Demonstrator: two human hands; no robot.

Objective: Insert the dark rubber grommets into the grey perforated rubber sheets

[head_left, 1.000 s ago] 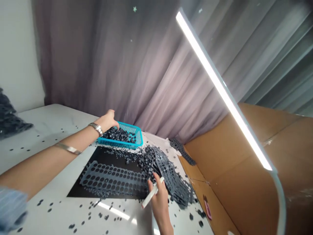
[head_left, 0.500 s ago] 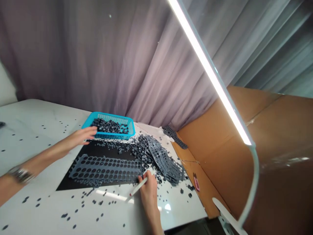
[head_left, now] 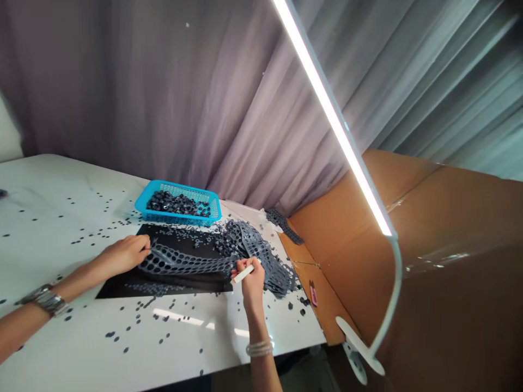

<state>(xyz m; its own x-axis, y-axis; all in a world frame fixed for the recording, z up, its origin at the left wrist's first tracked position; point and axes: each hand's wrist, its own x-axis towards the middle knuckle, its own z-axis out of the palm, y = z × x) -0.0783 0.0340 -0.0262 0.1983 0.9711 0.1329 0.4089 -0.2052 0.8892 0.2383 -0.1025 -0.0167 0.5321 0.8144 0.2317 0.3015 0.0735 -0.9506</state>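
Observation:
A grey sheet full of round holes (head_left: 186, 262) is raised and bowed above a black mat (head_left: 118, 285). My left hand (head_left: 129, 253) pinches its left end. At the right end, my right hand (head_left: 251, 275) is closed on the sheet and also holds a white pen-like tool (head_left: 244, 274). Right of the sheet lies a heap of similar perforated sheets (head_left: 267, 261). Small dark round pieces are scattered on the mat and around it. Behind the mat stands a blue basket (head_left: 180, 216) with many dark pieces in it.
The white table (head_left: 49, 261) bears many scattered dark discs. A lit lamp (head_left: 335, 120) slants overhead, its clamp (head_left: 359, 348) at the table's right edge. Pink-handled snips (head_left: 313, 294) lie on cardboard (head_left: 304, 272) at the right, near another perforated strip (head_left: 286, 226).
My left hand has come down from beside the basket and closed on the sheet's left end. The sheet has risen off the mat. My right hand has moved slightly up, still with the white tool.

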